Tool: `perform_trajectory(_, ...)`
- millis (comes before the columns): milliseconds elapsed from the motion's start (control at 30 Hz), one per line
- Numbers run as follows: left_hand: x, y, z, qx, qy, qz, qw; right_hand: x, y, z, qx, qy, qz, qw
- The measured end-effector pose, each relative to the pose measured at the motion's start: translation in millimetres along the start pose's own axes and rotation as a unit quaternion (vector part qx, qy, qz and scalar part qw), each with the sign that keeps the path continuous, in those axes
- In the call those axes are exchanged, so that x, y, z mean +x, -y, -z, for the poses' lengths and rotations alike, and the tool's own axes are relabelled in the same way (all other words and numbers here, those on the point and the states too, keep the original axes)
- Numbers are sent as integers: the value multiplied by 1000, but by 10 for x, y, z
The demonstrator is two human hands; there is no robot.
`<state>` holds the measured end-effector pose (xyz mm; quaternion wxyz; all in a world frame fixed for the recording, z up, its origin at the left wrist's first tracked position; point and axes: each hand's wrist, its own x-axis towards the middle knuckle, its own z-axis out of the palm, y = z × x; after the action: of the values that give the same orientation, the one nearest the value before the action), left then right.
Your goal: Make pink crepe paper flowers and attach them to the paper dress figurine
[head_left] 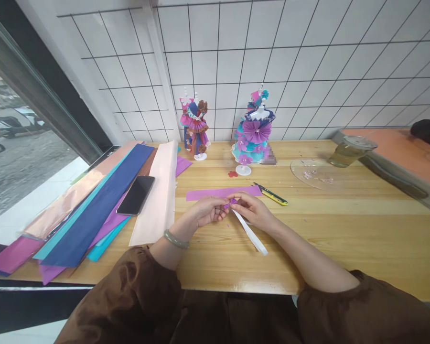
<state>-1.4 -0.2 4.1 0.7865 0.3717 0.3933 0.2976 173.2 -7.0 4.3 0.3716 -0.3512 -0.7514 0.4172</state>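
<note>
Between my two hands is a small piece of gathered purple crepe paper [230, 204]. My left hand [209, 211], with a bangle on the wrist, pinches it from the left. From the right, my right hand [252, 210] pinches the same piece with thumb and fingertips. A narrow white strip [251, 233] hangs from the fingers down toward the table's front; where it starts is hidden. Just beyond the hands lies a flat purple paper strip [208, 194]. A yellow and black utility knife [274, 196] rests at that strip's right end.
Folded crepe paper [100, 210] in several colours covers the left side, with a phone [136, 195] on it. Small dress forms in paper dresses [197, 126] [257, 131] stand by the tiled wall. At right are a clear plate [317, 181] with small pieces and a lidded cup [347, 154].
</note>
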Motion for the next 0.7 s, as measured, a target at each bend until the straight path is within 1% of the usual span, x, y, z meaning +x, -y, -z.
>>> perform_trajectory(167, 2, 6, 21, 0, 7, 3, 1000, 7, 17, 16, -58, -8, 21, 998)
perform_trajectory(300, 2, 11, 30, 19, 11, -5, 1000, -1, 39, 11, -37, 10, 0, 999)
perform_trajectory(400, 15, 24, 17, 76, -30, -30, 996, -11, 31, 5, 1, 12, -37, 999)
perform_trajectory(467, 23, 30, -10, 137, -73, -76, 985, -13, 15, 4, 34, 3, -60, 998)
perform_trajectory(533, 19, 26, -52, 203, -106, -146, 962, -7, -2, 6, 74, -6, -79, 994)
perform_trajectory(633, -21, 8, -130, 268, -111, -253, 923, 11, -21, 9, 133, -12, -104, 986)
perform_trajectory(700, -56, -3, -170, 313, -103, -305, 894, 24, -28, 7, 159, -12, -119, 980)
